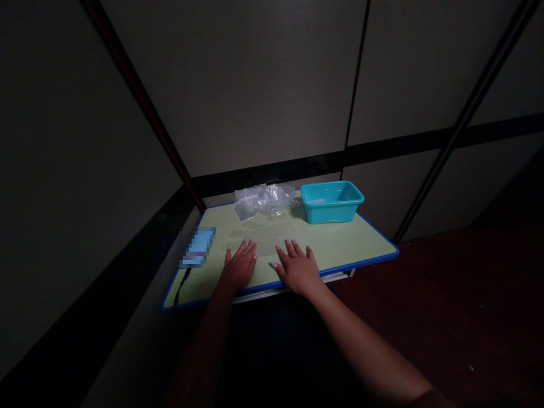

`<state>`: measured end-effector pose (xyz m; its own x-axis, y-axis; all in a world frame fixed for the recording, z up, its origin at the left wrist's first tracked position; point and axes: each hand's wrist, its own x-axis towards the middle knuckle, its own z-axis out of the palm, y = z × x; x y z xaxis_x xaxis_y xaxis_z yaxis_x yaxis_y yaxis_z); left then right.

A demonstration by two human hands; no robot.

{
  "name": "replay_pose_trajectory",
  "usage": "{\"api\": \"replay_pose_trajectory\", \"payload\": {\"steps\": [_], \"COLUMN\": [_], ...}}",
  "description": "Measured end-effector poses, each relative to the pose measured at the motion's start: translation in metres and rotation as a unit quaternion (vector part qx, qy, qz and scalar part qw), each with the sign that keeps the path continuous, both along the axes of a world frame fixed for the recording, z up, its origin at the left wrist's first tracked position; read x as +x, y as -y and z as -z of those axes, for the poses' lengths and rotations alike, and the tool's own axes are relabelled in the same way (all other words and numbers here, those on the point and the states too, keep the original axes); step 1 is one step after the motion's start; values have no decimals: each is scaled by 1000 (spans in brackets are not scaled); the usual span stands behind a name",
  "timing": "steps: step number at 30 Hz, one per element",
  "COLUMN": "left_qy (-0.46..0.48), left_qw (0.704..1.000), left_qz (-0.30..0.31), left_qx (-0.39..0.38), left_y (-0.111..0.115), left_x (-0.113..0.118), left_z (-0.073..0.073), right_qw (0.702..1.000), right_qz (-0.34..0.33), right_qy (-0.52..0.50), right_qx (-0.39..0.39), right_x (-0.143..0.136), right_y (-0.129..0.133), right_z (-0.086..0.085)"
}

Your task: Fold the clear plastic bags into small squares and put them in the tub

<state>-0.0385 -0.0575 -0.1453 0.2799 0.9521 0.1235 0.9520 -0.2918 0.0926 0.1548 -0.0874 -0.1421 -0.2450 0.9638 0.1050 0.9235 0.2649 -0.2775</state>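
My left hand (pixel 240 267) lies palm down near the front of a small pale table (pixel 340 243), fingers spread and holding nothing. To its right, my right hand (pixel 297 268) rests the same way by the front edge, fingers apart. A flat, faintly visible clear sheet (pixel 272 237) lies on the tabletop just beyond both hands. Farther back sit crumpled clear plastic bags (pixel 266 199). A turquoise plastic basket (pixel 334 212) stands at the back right, with something whitish inside that I cannot make out.
A blurred-out blue rectangular item (pixel 199 247) lies at the table's left edge, with a dark strap (pixel 182 286) running from it. Panelled walls (pixel 272 85) close in behind and to the left. Dark red floor (pixel 446 300) shows on the right.
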Motion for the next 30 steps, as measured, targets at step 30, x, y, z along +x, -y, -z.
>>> {"api": "replay_pose_trajectory", "payload": {"steps": [30], "left_qy": [-24], "left_qw": [996], "left_qz": [65], "left_qx": [-63], "left_y": [4], "left_x": [43], "left_z": [-7], "right_qw": [1000], "right_qz": [19], "right_qy": [5], "right_qx": [16], "right_x": [0], "right_y": [2], "right_z": [7]}}
